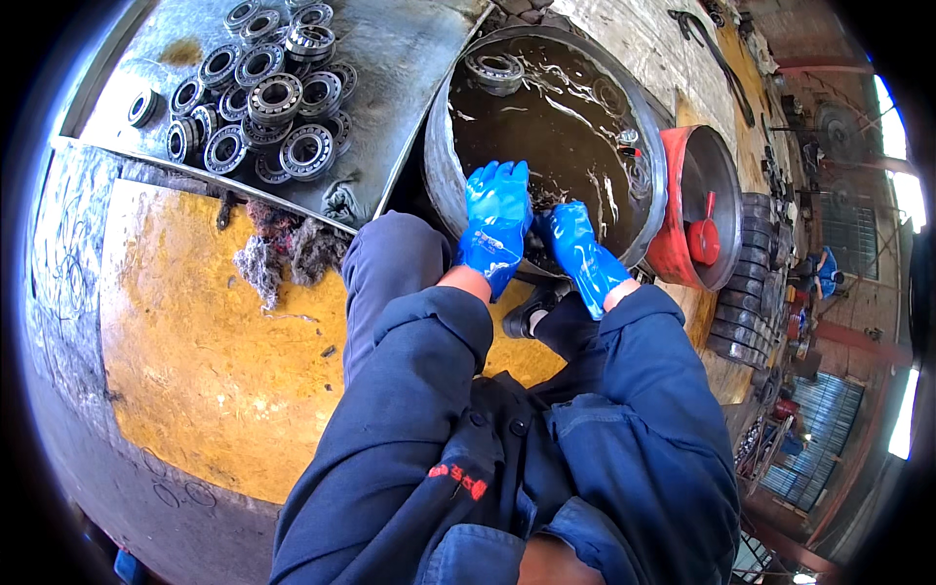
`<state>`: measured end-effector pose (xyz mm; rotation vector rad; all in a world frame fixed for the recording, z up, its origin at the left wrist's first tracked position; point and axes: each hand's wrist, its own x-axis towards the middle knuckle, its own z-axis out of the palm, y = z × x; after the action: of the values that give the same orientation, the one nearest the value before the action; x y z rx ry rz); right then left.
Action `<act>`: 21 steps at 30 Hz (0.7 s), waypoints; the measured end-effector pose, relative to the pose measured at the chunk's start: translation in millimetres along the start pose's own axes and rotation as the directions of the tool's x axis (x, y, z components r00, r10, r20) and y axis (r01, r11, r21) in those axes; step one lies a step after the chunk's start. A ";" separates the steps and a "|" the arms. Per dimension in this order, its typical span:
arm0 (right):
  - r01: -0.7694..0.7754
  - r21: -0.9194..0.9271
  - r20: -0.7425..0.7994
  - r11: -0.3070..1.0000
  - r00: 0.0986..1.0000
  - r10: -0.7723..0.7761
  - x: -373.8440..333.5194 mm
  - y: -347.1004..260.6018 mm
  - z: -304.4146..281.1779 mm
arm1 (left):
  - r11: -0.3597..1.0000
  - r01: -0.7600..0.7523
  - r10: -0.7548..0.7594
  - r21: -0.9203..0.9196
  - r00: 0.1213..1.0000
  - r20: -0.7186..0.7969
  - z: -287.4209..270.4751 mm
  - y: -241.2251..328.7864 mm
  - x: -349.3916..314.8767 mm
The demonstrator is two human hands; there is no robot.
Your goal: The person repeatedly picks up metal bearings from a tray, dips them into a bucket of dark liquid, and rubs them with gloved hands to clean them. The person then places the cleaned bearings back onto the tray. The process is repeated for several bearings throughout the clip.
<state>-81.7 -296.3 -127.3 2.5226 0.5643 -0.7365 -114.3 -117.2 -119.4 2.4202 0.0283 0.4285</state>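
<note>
Both hands wear blue rubber gloves and reach over the near edge of a round metal tub (441,146) of murky brown liquid (556,117). The left hand (497,219) lies just inside that near edge, its back turned up and its fingers stretched forward close together; its palm side is hidden, so I cannot tell whether its grip holds anything. The right hand (575,244) is just beside it, also at the near edge, with bent fingers pointing toward the left one; something dark shows between the two gloves, but I cannot tell what it is or whether the right grip is closed on it. One bearing (495,70) sits by the tub's far left edge, partly above the liquid. Beside the tub's left wall, a metal tray (400,83) carries a heap of bearings (275,97) reaching from its far edge toward its near edge, and a single bearing (143,107) stands apart near its left edge. A grey cloth (344,202) lies by the tray's near right corner, and a tangle of rags (283,249) is on the yellow floor panel (214,341) below its near edge. At the tub's right edge is a red bucket (673,224) with a smaller red container (703,241) inside.
</note>
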 end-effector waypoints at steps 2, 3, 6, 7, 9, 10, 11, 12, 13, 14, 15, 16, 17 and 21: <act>0.120 -0.188 0.048 0.975 0.992 -0.113 -4.6 -14.4 -28.4 | 1.000 0.017 -0.017 0.015 1.000 0.001 0.2 -4.2 -0.5; 0.087 -0.020 0.055 0.996 0.995 -0.086 -10.1 -15.6 -41.6 | 1.000 0.023 -0.023 0.018 1.000 -0.010 1.1 -5.8 -1.1; -0.032 0.360 -0.203 0.933 0.973 0.112 -23.1 -0.9 -14.9 | 1.000 0.018 -0.018 0.004 0.999 -0.036 5.4 -4.1 -1.6; -0.176 0.522 0.016 0.835 0.980 0.197 -35.9 -10.5 -44.0 | 1.000 0.025 -0.025 0.011 0.998 -0.049 3.1 -10.6 -3.0; -0.150 0.554 0.084 0.819 0.989 0.124 -34.0 3.6 -29.9 | 1.000 0.008 -0.008 0.009 0.999 -0.045 1.1 -7.2 -1.0; -0.224 0.554 0.130 0.802 0.974 0.183 -28.5 4.5 -21.2 | 1.000 0.005 -0.004 0.017 0.999 -0.034 -0.4 -5.8 0.2; -0.109 0.494 -0.084 0.863 0.982 0.172 -23.2 6.6 0.2 | 1.000 -0.003 0.003 0.014 1.000 -0.017 0.3 -0.8 0.2; 0.004 0.401 -0.297 0.916 0.947 0.126 -20.1 1.1 3.8 | 1.000 -0.002 0.003 0.009 1.000 -0.029 2.1 -0.6 -1.2; -0.106 0.113 -0.078 0.988 0.990 0.115 -6.0 3.5 -0.4 | 1.000 -0.003 0.003 0.003 0.999 -0.039 3.9 -0.1 -2.9; 0.115 -0.136 0.047 0.984 0.993 -0.109 -11.2 -12.0 -33.9 | 1.000 0.008 -0.007 0.013 0.998 -0.056 4.9 -6.8 -3.2; 0.135 -0.158 0.020 0.978 0.991 -0.134 -11.6 -16.3 -39.4 | 1.000 -0.002 0.003 0.019 0.998 -0.066 4.3 -5.9 -3.2; 0.154 -0.180 -0.006 0.971 0.987 -0.158 -12.5 -17.7 -42.8 | 1.000 -0.012 0.014 0.025 0.997 -0.075 4.0 -4.5 -3.1; 0.066 -0.040 0.009 0.997 0.998 -0.066 -12.3 -18.6 -48.4 | 0.999 -0.018 0.022 0.042 0.996 -0.085 3.6 -6.5 -2.2; -0.071 0.347 -0.034 0.935 0.996 0.088 -30.4 0.3 -36.9 | 1.000 -0.011 0.010 -0.013 0.998 -0.068 -0.4 -7.5 -1.0</act>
<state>-90.4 -285.1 -81.7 2.8752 0.3704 -0.8043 -114.7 -111.3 -124.0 2.3931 0.0422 0.5144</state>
